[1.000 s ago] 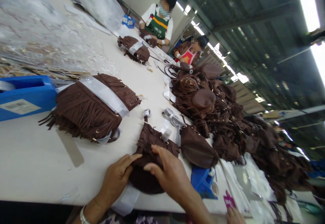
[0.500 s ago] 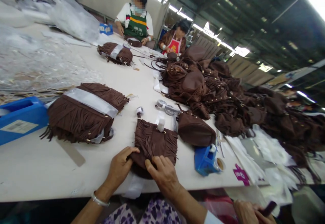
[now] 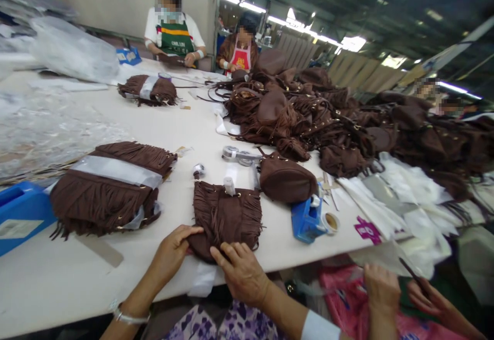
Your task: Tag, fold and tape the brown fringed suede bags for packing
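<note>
A brown fringed bag [image 3: 227, 211] lies flat on the pale table [image 3: 154, 265], its lower end close to the front edge. My left hand [image 3: 175, 245] grips the bag's lower left corner, thumb underneath. Over the bag's lower edge rests my right hand [image 3: 241, 268], fingers curled and pressed on the leather. Clear wrap covers a small piece at the bag's top left, and a white wrapped strap piece stands at its top middle. Beneath the lower edge, a translucent sheet [image 3: 203, 278] hangs over the table edge.
Left are wrapped fringed bags [image 3: 111, 188] and a blue dispenser [image 3: 23, 216]. Right are a smooth brown bag [image 3: 287, 178], a blue tape dispenser [image 3: 306, 220] and a large bag pile [image 3: 285, 108]. A neighbour's hands [image 3: 382, 288] are at lower right; two people work across the table.
The view has shifted, and most of the scene sits further left. My right hand's fingers lie flatter on the bag's lower edge. The neighbour's hands have moved apart.
</note>
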### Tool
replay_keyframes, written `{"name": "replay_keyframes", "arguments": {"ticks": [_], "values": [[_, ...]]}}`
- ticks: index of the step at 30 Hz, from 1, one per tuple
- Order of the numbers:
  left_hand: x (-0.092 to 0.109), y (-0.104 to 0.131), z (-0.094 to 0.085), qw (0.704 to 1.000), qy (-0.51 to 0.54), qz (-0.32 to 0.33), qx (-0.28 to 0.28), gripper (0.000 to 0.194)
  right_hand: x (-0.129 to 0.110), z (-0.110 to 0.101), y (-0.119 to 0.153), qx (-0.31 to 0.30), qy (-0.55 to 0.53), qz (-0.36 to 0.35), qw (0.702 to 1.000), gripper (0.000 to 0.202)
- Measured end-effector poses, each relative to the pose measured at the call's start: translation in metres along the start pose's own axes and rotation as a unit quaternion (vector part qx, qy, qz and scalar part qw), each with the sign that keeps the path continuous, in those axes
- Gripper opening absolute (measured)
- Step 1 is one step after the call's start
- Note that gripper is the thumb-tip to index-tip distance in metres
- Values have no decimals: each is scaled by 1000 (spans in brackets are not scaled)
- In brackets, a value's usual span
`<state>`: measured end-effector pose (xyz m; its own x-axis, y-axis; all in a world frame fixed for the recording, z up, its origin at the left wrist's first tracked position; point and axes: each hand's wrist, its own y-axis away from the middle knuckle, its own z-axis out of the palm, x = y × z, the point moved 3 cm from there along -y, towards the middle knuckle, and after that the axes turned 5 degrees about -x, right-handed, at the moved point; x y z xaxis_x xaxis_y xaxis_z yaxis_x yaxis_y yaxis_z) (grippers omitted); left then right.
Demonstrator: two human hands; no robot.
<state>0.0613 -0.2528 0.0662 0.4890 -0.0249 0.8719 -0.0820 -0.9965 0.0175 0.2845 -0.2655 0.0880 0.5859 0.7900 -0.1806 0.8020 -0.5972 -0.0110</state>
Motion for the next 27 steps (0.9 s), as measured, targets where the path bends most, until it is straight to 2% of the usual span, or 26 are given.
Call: {"name": "replay_keyframes", "arguments": {"ticks": [2,3,4,6,8,10,12,14,16,20,22,24,27], "values": [[15,9,0,995,-79,5,54,45,-1,6,2,10,-6,9,1000,65],[25,13,2,983,-147,25,103,46,-2,10,2,17,-8,12,1000,62],[36,16,9,970,-197,65,124,47,-2,14,1,26,-7,14,1000,58],[52,17,34,953,-234,176,80,49,-2,19,2,46,1,16,999,45],[57,12,60,937,-243,251,22,51,1,19,6,58,4,11,998,30],[51,4,80,920,-280,274,-4,54,5,10,16,73,-11,-7,997,21],[39,-2,92,895,-341,285,-16,60,13,-2,30,103,-34,11,994,23],[29,-5,98,865,-403,298,-16,65,27,-9,44,136,-47,83,986,34],[24,-6,100,838,-448,312,-1,66,39,-6,54,155,-51,140,977,43],[32,-10,101,795,-493,354,7,61,49,16,54,182,-63,112,975,43],[41,-12,105,779,-499,379,15,55,51,19,53,192,-81,102,973,42],[48,-13,111,773,-487,407,17,47,54,11,54,195,-121,93,969,39],[53,-15,122,805,-441,396,25,36,72,-14,52,200,-223,84,950,38]]}}
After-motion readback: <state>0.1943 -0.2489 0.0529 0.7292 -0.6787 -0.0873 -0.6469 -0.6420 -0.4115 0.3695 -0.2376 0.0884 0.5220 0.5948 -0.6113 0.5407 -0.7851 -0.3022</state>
